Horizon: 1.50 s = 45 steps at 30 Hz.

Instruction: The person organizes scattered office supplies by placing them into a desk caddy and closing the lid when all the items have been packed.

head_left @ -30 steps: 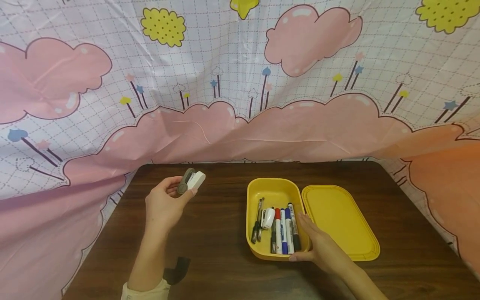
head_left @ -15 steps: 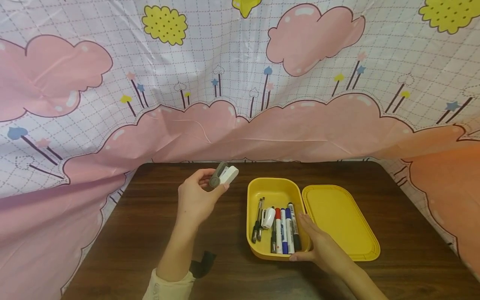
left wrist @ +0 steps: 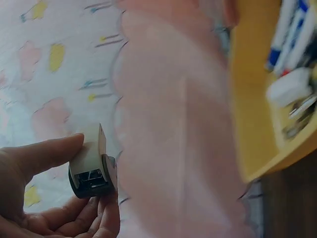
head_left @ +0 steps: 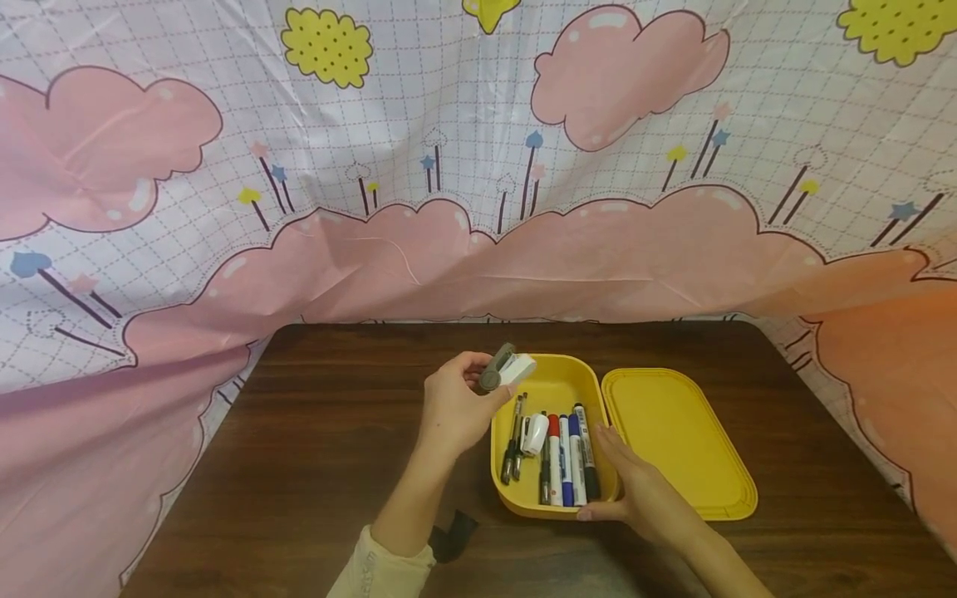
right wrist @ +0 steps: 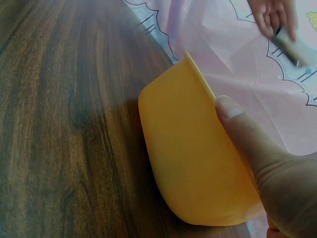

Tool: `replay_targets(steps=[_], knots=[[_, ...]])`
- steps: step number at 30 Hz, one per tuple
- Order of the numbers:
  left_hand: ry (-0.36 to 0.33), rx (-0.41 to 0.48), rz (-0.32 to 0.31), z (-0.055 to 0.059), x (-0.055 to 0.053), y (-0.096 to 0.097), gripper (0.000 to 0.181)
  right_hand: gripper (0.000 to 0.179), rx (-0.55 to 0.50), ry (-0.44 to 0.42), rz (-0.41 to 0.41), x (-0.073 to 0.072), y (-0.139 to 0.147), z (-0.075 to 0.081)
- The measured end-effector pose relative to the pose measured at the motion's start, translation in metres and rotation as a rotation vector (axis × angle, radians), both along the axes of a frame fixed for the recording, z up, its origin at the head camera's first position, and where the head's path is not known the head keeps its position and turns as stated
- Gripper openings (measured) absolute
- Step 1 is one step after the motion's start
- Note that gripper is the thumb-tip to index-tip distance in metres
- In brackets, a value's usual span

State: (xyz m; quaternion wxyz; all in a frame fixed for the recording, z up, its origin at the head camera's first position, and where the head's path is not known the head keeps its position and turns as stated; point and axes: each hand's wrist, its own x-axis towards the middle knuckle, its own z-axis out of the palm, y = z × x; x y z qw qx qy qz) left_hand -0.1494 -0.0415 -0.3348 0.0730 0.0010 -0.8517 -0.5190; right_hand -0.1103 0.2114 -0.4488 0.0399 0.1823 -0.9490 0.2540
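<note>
My left hand (head_left: 458, 409) pinches a small white and grey-green stapler (head_left: 512, 370) between thumb and fingers, above the back left part of a yellow plastic box (head_left: 497, 490). In the left wrist view the stapler (left wrist: 94, 166) shows its dark slotted end. My right hand (head_left: 647, 498) holds the box's front right corner, thumb at the front and fingers along the right side. The right wrist view shows the thumb on the rim of the box (right wrist: 193, 148); the other fingers are mostly hidden. Inside lie a white stapler-like piece (head_left: 535, 435), several markers (head_left: 566, 461) and slim pens (head_left: 512, 444).
A yellow lid (head_left: 680, 440) lies flat on the dark wooden table (head_left: 336, 432), just right of the box. Behind the table hangs a patterned cloth (head_left: 478, 266) with pink clouds. A black strap-like piece (head_left: 453, 536) shows beside the left wrist.
My left hand has carried the stapler rightward, from over the left side of the table to over the box's back left edge. The right hand and the box have stayed in place.
</note>
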Motion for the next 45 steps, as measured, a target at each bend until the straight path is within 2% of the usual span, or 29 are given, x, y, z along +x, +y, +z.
replay_targets(steps=[4,11,15,18,21,24,29,33,41,45], knots=[[-0.062,-0.022,-0.045,-0.025,-0.007,0.017,0.039,0.109,0.001,0.001,0.001,0.0,0.0,-0.001],[-0.085,-0.037,-0.073,-0.066,-0.017,0.038,0.035,0.109,0.005,0.005,0.008,0.0,0.0,0.0],[-0.09,-0.031,-0.115,-0.085,-0.021,0.047,0.035,0.109,0.001,0.01,0.01,0.0,0.0,-0.001],[-0.088,-0.046,-0.125,-0.094,-0.023,0.052,0.035,0.108,-0.002,0.012,0.012,0.0,0.0,-0.001],[-0.098,-0.051,-0.119,-0.101,-0.023,0.056,0.033,0.108,-0.003,0.007,0.014,0.001,0.0,-0.001],[-0.137,-0.036,-0.109,-0.105,-0.022,0.061,0.032,0.108,-0.006,0.009,0.017,0.001,0.0,-0.002],[-0.154,-0.032,-0.098,-0.11,-0.021,0.067,0.033,0.108,-0.001,0.064,0.024,0.0,0.0,-0.002],[-0.137,-0.034,-0.09,-0.112,-0.021,0.071,0.036,0.107,-0.009,0.088,0.033,-0.001,0.0,-0.002],[-0.124,-0.045,-0.069,-0.115,-0.017,0.078,0.035,0.107,0.008,0.048,0.023,-0.001,0.0,-0.002],[-0.092,-0.035,-0.069,-0.116,-0.015,0.084,0.034,0.107,0.009,0.054,0.025,-0.001,0.0,-0.002]])
